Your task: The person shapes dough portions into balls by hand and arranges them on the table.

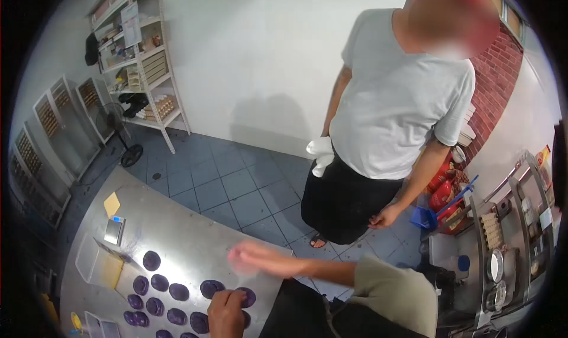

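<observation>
Dark purple rounded dough pieces (154, 306) lie in loose rows on a brushed stainless-steel surface (195, 231), from the lower left to the bottom centre of the frame. At the bottom centre, the left hand (228, 313) reaches in with its fingers bent down against the piece at the right end of the group; I cannot tell how firmly they hold it. Just above, the right hand (260, 259) is blurred over the surface, its arm coming from an olive-green sleeve (393, 293) at the lower right; its finger spacing is unclear.

Left of the dough, toward the surface's edge, stand a clear plastic container (89, 260) with something yellow in it, a small silver device with a blue display (114, 230) and a flat pale-yellow piece (112, 204).

Across the surface, at the upper right, stands a person in a light grey T-shirt (402, 101) and black lower garment, with a white cloth (321, 154) at the waist. Metal shelving (520, 243) fills the right, near a blue dustpan (423, 218). Farther back are blue-grey floor tiles (236, 190), a dark standing fan (131, 155), a white metal shelf rack (155, 60) and a white wall (248, 48).
</observation>
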`<act>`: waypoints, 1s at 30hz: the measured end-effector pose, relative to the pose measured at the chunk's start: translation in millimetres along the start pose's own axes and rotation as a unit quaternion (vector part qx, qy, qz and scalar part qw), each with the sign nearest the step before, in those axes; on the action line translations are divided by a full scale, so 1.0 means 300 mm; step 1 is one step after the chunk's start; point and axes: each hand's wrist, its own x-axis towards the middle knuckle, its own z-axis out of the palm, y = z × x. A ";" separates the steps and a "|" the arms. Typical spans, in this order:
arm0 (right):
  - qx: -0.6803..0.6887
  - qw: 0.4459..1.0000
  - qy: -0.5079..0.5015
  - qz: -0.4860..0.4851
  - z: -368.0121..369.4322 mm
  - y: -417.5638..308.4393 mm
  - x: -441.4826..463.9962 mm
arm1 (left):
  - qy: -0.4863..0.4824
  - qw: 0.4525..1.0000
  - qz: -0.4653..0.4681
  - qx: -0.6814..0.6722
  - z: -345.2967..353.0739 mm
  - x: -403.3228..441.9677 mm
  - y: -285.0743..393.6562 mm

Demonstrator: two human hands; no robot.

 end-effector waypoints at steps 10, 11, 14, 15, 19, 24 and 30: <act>0.392 0.909 -0.052 0.129 0.170 0.274 0.029 | -0.014 1.000 -0.013 0.024 0.066 0.020 -0.057; 0.383 0.913 -0.029 0.137 0.162 0.254 0.029 | -0.035 0.997 -0.004 0.063 0.061 0.018 -0.060; 0.391 0.905 0.002 0.167 0.161 0.175 0.001 | -0.052 0.997 -0.028 0.053 0.076 0.008 -0.067; 0.410 0.893 0.015 0.185 0.169 0.162 -0.011 | -0.037 0.996 0.025 0.076 0.074 0.016 -0.059; 0.434 0.875 -0.005 0.214 0.160 0.207 0.002 | -0.046 0.999 0.024 -0.007 0.051 0.043 -0.052; 0.113 0.990 -0.065 0.060 0.095 0.029 -0.059 | 0.002 0.997 -0.007 -0.080 0.016 0.058 -0.023; -0.278 0.906 0.113 -0.298 0.117 -0.281 -0.211 | 0.048 0.977 -0.122 -0.168 0.032 0.085 -0.090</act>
